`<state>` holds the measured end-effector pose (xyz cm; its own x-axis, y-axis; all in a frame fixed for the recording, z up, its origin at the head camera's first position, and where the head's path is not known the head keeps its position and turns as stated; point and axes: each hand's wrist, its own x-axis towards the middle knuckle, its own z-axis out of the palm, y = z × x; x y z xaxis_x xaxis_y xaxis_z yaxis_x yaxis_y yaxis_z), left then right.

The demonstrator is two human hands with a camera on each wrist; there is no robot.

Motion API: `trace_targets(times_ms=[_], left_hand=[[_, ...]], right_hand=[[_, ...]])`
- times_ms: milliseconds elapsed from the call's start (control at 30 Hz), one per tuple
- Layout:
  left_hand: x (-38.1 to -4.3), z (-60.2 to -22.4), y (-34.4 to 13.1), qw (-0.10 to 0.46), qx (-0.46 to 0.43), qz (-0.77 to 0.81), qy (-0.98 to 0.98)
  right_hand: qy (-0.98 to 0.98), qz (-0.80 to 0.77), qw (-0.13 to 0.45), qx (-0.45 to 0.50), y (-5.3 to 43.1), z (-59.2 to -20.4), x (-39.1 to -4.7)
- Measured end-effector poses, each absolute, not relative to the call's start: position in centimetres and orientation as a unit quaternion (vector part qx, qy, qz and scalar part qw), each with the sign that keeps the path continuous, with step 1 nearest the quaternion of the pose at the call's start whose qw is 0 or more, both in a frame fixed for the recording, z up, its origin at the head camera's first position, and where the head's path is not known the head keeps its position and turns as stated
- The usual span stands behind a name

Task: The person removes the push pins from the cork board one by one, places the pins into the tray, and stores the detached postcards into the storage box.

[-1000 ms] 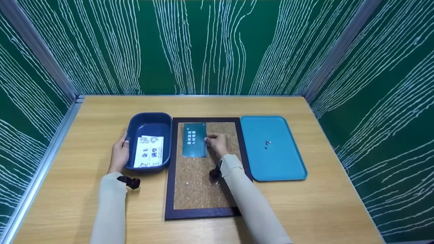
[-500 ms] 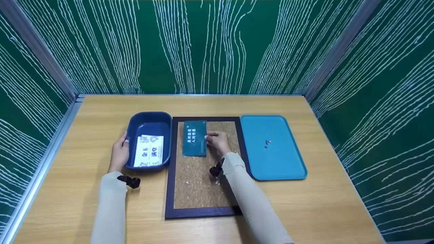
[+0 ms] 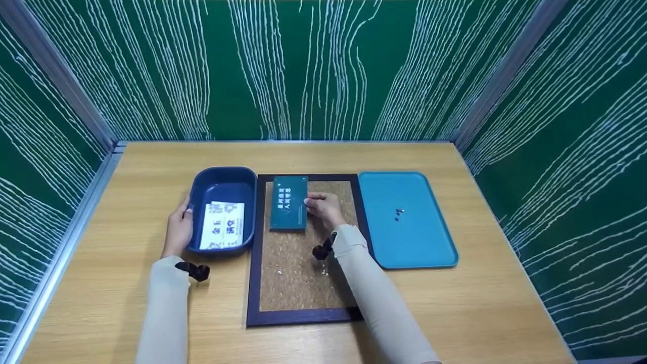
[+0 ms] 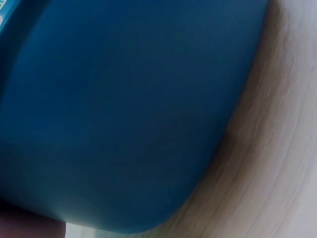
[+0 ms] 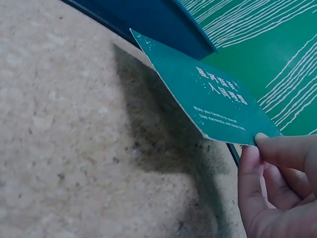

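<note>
My right hand (image 3: pixel 323 208) pinches the right edge of a green card (image 3: pixel 289 203) with white lettering, between thumb and fingers. In the right wrist view the card (image 5: pixel 193 94) stands off the cork surface (image 5: pixel 74 129), tilted, and casts a shadow on it. Beneath it in the head view lies a dark-framed cork board (image 3: pixel 293 288). On the left, my left hand (image 3: pixel 178 230) holds the side wall of a deep blue basin (image 3: pixel 222 177). White printed cards (image 3: pixel 221 226) lie inside that basin. The left wrist view is filled mostly by the basin's outer wall (image 4: pixel 129 109).
A flat light-blue tray (image 3: pixel 414 242) sits right of the board, with several tiny dark bits (image 3: pixel 399 214) on it, too small to identify. Small shiny specks (image 3: pixel 324 273) show on the cork. Green white-lined panels (image 3: pixel 323 71) stand behind and beside the wooden table (image 3: pixel 480 303).
My right hand has shifted slightly away from me with the green card, whose far edge now overlaps the board's far frame. The left hand and basin have stayed in place.
</note>
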<state>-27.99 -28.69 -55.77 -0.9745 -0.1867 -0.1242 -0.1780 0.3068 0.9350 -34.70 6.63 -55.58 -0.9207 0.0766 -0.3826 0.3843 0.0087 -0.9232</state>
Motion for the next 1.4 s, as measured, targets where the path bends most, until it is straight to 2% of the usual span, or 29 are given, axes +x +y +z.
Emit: trace_targets(times_ms=[333, 600, 933, 1167, 1400], left_hand=[[-28.1, -55.8, -28.6, 0.013, 0.117, -0.588, -0.8], [-28.2, -55.8, -28.6, -0.005, 0.12, -0.592, -0.797], [-28.3, -56.0, -28.7, -0.012, 0.123, -0.59, -0.798], [-28.1, -56.2, -28.7, 0.018, 0.11, -0.582, -0.805], [-28.2, -56.2, -28.8, 0.011, 0.115, -0.58, -0.806]], right_hand=[[0.691, -0.699, 0.112, 0.146, 6.0, -54.1, -34.8], [0.704, -0.694, 0.104, 0.114, 5.0, -53.0, -34.7], [0.687, -0.709, 0.125, 0.104, 3.4, -51.7, -34.5], [0.684, -0.714, 0.124, 0.088, 1.7, -51.2, -34.4], [0.674, -0.722, 0.131, 0.083, 0.1, -50.9, -34.2]])
